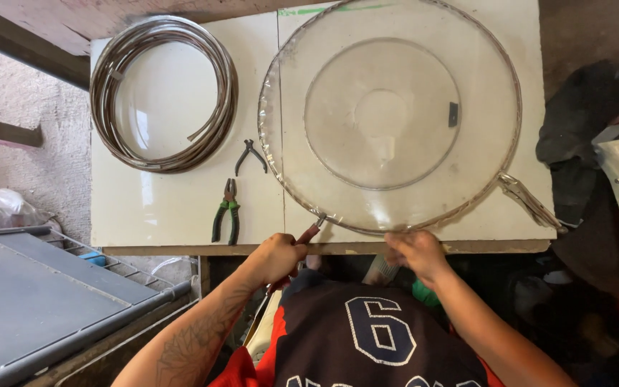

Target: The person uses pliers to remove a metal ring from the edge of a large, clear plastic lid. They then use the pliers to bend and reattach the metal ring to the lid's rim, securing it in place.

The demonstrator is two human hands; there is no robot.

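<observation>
A large round clear plastic disc [395, 115] with a metal strip around its rim lies on a white tabletop [173, 208]. My left hand [275, 256] grips red-handled pliers [309, 231] whose jaws meet the disc's rim at its near edge. My right hand [415, 251] presses on the rim just to the right of the pliers. A loose end of the metal strip [528, 201] sticks out at the disc's lower right.
A coil of brown metal strip [162, 93] lies at the table's back left. Small black pliers [251, 156] and green-handled pliers [227, 213] rest between coil and disc. A grey metal tray [37, 301] stands at the lower left. Dark clutter fills the right side.
</observation>
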